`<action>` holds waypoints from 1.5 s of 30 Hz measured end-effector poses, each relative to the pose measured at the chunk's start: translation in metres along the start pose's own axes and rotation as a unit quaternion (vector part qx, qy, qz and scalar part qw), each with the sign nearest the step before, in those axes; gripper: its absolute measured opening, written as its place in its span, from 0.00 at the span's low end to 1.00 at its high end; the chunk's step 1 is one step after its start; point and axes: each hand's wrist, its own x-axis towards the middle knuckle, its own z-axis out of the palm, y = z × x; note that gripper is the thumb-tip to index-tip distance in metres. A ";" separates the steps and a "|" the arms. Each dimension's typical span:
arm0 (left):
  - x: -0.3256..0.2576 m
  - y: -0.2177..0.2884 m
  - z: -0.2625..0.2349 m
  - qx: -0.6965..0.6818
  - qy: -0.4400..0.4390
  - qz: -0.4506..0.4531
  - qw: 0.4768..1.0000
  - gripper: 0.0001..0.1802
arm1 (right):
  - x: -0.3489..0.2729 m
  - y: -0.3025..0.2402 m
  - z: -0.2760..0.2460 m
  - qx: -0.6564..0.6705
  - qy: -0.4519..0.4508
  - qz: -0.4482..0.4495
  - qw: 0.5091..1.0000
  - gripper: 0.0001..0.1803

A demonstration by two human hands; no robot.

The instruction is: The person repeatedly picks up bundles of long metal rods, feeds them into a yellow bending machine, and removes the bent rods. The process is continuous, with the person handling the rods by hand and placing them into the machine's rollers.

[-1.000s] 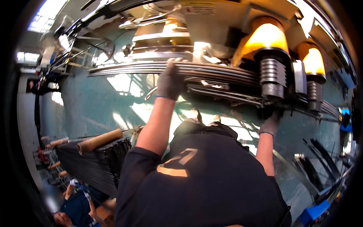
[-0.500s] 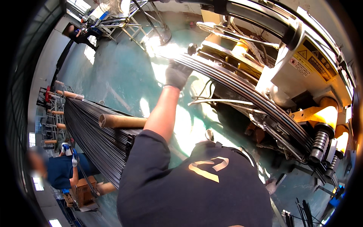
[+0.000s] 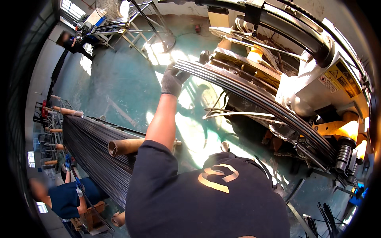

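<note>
My left hand (image 3: 173, 80), in a dark grey knit glove, reaches forward to the near-left ends of several long thin metal rods (image 3: 234, 86). Its fingers are curled round the rod ends, partly hidden by them. The rods run side by side, rightward and down along a machine with yellow parts (image 3: 331, 129). Low on the right, beside my dark shirt, a small grey patch of my right hand (image 3: 279, 190) shows; the body hides its fingers.
At left, a large bundle of dark rods (image 3: 99, 154) lies on a rack with cardboard tubes (image 3: 125, 146). A co-worker in a blue shirt (image 3: 67, 200) holds rods there. Another person (image 3: 79, 45) works far left, near a fan (image 3: 111, 10). More rods (image 3: 327, 216) stand at lower right.
My left hand has shifted slightly left and sits at the very ends of the rods. The whole view has swung a little; the co-worker's rods are tilted differently.
</note>
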 end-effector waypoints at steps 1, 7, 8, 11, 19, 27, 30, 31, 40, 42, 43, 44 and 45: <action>0.005 0.004 -0.001 -0.019 0.012 -0.015 1.000 0.26 | 0.000 -0.009 0.006 0.028 0.023 0.022 0.999 0.16; 0.035 0.014 -0.018 -0.090 -0.030 -0.090 0.991 0.26 | -0.008 -0.059 0.008 0.117 0.050 0.063 0.990 0.14; 0.039 0.013 -0.022 -0.057 -0.065 -0.081 0.993 0.24 | -0.011 -0.063 0.011 0.109 0.061 0.050 0.991 0.13; 0.038 0.003 -0.002 -0.085 -0.073 -0.079 0.991 0.22 | -0.020 -0.054 0.013 0.130 0.076 0.052 0.987 0.13; 0.033 0.005 -0.032 -0.089 -0.218 -0.155 0.959 0.27 | -0.025 -0.032 -0.020 -0.056 -0.002 0.035 0.998 0.17; 0.060 -0.006 -0.043 -0.110 -0.325 -0.144 0.928 0.33 | 0.001 -0.043 -0.022 0.013 0.014 0.072 0.997 0.19; 0.032 -0.027 -0.057 -0.134 -0.096 -0.072 0.984 0.36 | 0.057 -0.043 -0.036 -0.051 -0.023 0.000 0.998 0.18; 0.016 -0.047 -0.038 -0.142 0.017 -0.054 0.988 0.35 | 0.072 -0.049 -0.041 -0.017 -0.023 0.033 0.999 0.18; -0.191 -0.294 0.112 -0.089 0.174 -0.330 0.923 0.31 | 0.243 -0.025 -0.107 -0.572 0.012 -0.498 0.652 0.15; -0.220 -0.325 0.170 -0.076 0.188 -0.386 0.900 0.26 | 0.243 -0.033 -0.119 -0.536 0.000 -0.441 0.720 0.15; -0.224 -0.343 0.163 -0.070 0.165 -0.405 0.896 0.25 | 0.243 -0.042 -0.123 -0.516 -0.003 -0.415 0.749 0.15; -0.228 -0.356 0.163 -0.018 0.124 -0.399 0.908 0.24 | 0.245 -0.051 -0.126 -0.502 -0.001 -0.397 0.768 0.14; -0.229 -0.364 0.165 0.034 0.082 -0.393 0.915 0.23 | 0.246 -0.058 -0.128 -0.493 0.004 -0.385 0.780 0.15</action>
